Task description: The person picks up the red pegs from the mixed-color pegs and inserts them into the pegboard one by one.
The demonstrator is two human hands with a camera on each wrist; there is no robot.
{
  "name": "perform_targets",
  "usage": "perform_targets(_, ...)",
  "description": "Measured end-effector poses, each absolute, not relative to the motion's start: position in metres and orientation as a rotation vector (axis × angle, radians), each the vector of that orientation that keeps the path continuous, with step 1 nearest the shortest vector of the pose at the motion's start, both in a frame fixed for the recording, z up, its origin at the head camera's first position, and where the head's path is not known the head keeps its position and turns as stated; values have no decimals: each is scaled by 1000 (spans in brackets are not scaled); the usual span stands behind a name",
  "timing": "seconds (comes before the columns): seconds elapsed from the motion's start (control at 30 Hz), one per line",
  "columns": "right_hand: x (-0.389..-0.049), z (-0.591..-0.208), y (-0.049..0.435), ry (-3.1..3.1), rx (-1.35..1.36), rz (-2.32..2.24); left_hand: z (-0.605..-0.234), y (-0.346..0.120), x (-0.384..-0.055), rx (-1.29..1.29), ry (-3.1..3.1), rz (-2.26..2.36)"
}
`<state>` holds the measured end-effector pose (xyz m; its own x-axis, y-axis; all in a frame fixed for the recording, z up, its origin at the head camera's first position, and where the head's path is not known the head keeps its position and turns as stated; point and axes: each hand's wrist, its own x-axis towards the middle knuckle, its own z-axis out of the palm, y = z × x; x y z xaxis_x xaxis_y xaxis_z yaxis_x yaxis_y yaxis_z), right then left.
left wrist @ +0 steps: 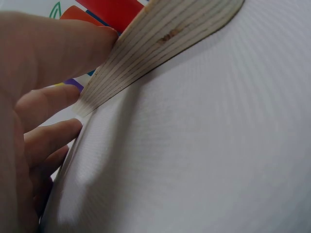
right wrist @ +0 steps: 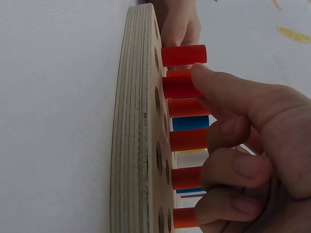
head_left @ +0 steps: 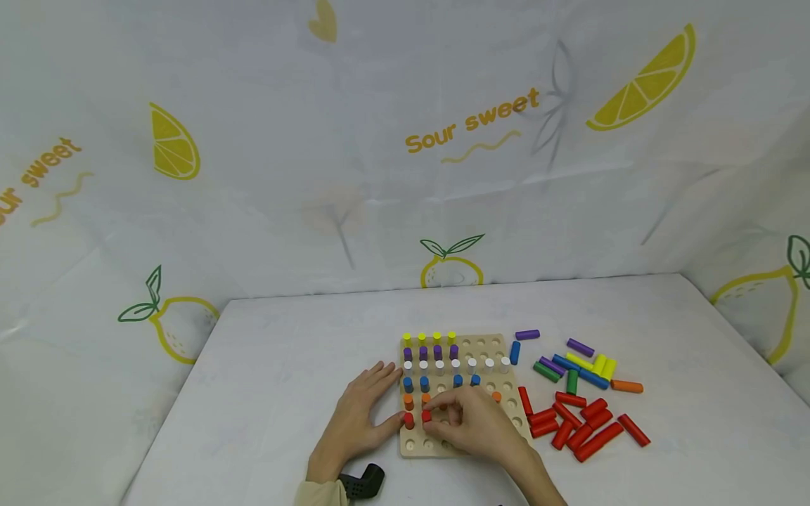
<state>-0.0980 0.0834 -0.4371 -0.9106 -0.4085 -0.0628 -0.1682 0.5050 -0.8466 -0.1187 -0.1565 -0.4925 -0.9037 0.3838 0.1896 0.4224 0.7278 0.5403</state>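
A wooden pegboard (head_left: 420, 436) lies on the table with rows of coloured pegs upright in it. Between thumb and index finger, my right hand (head_left: 471, 422) pinches a red peg (right wrist: 180, 87), which stands at a hole in the board's second column. Just left of it is another upright red peg (head_left: 409, 421). Flat along the board's left edge rests my left hand (head_left: 357, 414), thumb and fingertips at the side. Behind the red row come orange, blue, white (head_left: 439, 367), purple and yellow pegs; my right hand hides part of the orange row in the head view.
Loose red pegs (head_left: 598, 441) lie in a heap right of the board. Beyond them are scattered blue, green, purple (head_left: 527, 334) and yellow pegs and one orange peg (head_left: 626, 386). A patterned white cloth (head_left: 354, 232) hangs behind the table.
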Motion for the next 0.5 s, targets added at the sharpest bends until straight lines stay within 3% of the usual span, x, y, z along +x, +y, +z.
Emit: perform_targets(0.5,-98,-436,83,2489,-463,-1347,-495,-157,-120,-651,-2878,-910)
